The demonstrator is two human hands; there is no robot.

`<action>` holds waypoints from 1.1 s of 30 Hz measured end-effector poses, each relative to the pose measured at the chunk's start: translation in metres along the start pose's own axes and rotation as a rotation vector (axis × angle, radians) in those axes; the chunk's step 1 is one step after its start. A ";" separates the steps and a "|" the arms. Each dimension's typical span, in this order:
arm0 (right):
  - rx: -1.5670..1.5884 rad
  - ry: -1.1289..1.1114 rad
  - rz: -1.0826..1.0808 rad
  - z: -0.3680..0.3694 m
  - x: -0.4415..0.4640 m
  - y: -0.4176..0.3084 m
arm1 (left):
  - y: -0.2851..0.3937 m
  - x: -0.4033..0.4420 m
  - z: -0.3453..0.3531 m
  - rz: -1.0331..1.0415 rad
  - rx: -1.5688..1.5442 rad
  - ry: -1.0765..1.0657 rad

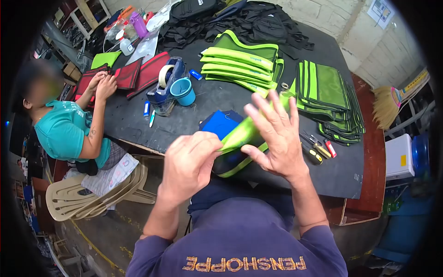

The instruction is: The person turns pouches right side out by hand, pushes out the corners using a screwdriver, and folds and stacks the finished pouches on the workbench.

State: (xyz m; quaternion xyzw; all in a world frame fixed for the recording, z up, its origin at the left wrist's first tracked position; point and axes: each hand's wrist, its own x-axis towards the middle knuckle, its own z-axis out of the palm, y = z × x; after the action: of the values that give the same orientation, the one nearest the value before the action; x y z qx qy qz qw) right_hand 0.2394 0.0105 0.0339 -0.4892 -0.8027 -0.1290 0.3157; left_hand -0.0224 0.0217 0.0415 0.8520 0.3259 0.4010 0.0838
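My left hand (pixel 189 164) is closed in a pinch on one end of a lime-green fabric piece (pixel 241 133) with dark panels. The piece slants up to the right, above the near edge of the table. My right hand (pixel 279 138) is open, fingers spread, over the other part of the piece. It hides some of the fabric, and whether the palm touches it I cannot tell. Under the piece, blue fabric patches (pixel 220 122) lie on the table.
Stacks of green pieces (pixel 237 67) and mesh pieces (pixel 328 87) lie beyond my hands. Screwdrivers (pixel 323 148) and a red lighter (pixel 330 148) lie right. A tape dispenser (pixel 167 81) and blue cup (pixel 183 92) stand left. A co-worker (pixel 69 131) handles red fabric (pixel 127 76).
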 end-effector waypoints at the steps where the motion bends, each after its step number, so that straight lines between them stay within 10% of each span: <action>1: 0.107 -0.083 0.009 -0.009 -0.001 0.002 | 0.009 0.011 -0.008 0.136 0.021 0.054; 4: 0.309 -0.236 0.024 -0.027 -0.002 0.006 | 0.042 0.038 -0.028 -0.068 -0.144 0.175; 6: 0.575 0.055 0.203 -0.035 -0.007 0.002 | 0.037 0.039 -0.029 -0.174 -0.234 0.237; 10: 0.900 0.279 0.556 -0.032 -0.025 0.022 | -0.031 -0.002 -0.009 -0.776 -0.542 -0.408; 12: 1.020 0.329 0.591 -0.028 -0.034 0.033 | -0.045 -0.005 0.017 -0.748 -0.982 0.109; 15: 1.266 0.427 0.634 -0.019 -0.038 0.040 | -0.022 -0.006 0.057 -0.748 -1.528 0.173; 23: 1.116 0.337 0.787 -0.004 -0.066 0.034 | -0.007 0.018 0.073 -0.533 -0.980 0.222; 29: 0.040 0.393 0.349 -0.044 -0.046 0.017 | 0.008 0.029 0.057 -0.239 -0.479 0.286; 33: -0.067 0.539 0.229 -0.083 -0.005 -0.005 | 0.017 0.041 0.043 -0.030 -0.313 0.326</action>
State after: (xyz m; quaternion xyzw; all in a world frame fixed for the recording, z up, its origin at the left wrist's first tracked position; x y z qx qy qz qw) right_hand 0.2683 -0.0379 0.0953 -0.5350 -0.6248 -0.2444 0.5135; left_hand 0.0367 0.0387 0.0454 0.7476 0.2816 0.5777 0.1671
